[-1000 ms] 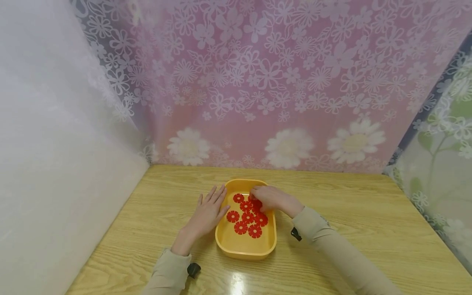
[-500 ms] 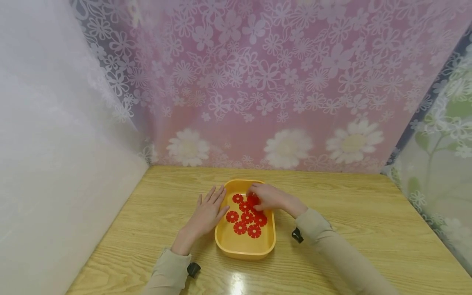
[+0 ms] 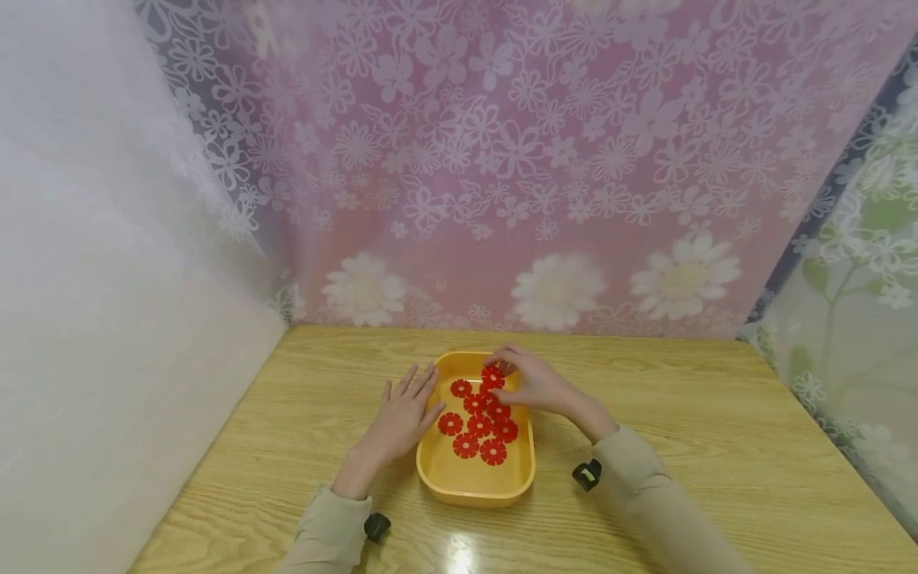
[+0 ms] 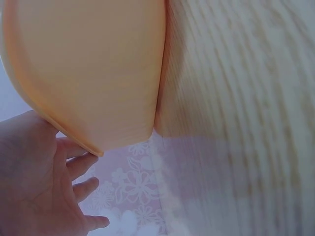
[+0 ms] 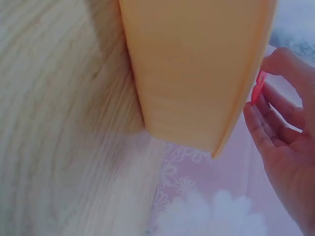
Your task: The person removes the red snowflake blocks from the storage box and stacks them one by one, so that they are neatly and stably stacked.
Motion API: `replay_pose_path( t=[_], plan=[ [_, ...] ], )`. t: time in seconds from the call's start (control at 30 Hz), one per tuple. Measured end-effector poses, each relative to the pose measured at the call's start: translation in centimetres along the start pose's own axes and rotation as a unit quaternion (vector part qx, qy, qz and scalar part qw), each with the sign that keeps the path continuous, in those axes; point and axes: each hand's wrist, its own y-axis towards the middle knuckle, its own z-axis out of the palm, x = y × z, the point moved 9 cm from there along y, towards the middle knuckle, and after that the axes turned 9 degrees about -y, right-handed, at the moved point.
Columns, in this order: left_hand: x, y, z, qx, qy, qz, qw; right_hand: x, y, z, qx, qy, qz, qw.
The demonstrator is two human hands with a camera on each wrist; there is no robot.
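Note:
A yellow plastic tray (image 3: 475,485) stands on the wooden table, with several red notched discs (image 3: 465,446) lying flat in it. My right hand (image 3: 539,387) is over the tray's far right part and pinches one red notched disc (image 3: 492,377) between thumb and fingers. In the right wrist view that disc (image 5: 258,88) shows edge-on beside the tray's rim. Along the left side, my left hand (image 3: 398,417) rests on the rim, fingers extended and spread. The left wrist view has its fingers (image 4: 81,167) against the rim from outside.
The wooden table (image 3: 681,430) spreads around the tray. A pink flowered curtain (image 3: 445,175) hangs at the back, a white sheet (image 3: 122,239) on the left and a flowered sheet (image 3: 861,343) on the right. Black wrist devices (image 3: 376,527) sit at both cuffs.
The right hand has lifted a red notched disc up from the others and turned so that it faces the camera. The left hand has stayed on the rim.

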Motion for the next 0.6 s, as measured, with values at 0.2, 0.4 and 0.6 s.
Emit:
replay_pose_path(
  t=[0.2,0.4,0.6],
  plan=[
    [0.0,0.1,0.0,-0.002,-0.006,0.001,1.0000,-0.2,-1.2,-1.0,-0.038,0.007,0.015,0.9991],
    [0.0,0.0,0.1,0.001,-0.005,0.002,1.0000,-0.5,-2.1,-1.7,-0.062,-0.015,0.016,0.9978],
    [-0.1,0.0,0.0,-0.003,-0.005,0.008,0.9999,-1.3,-3.5,-3.1,-0.094,-0.033,0.018,0.9949]
  ],
)
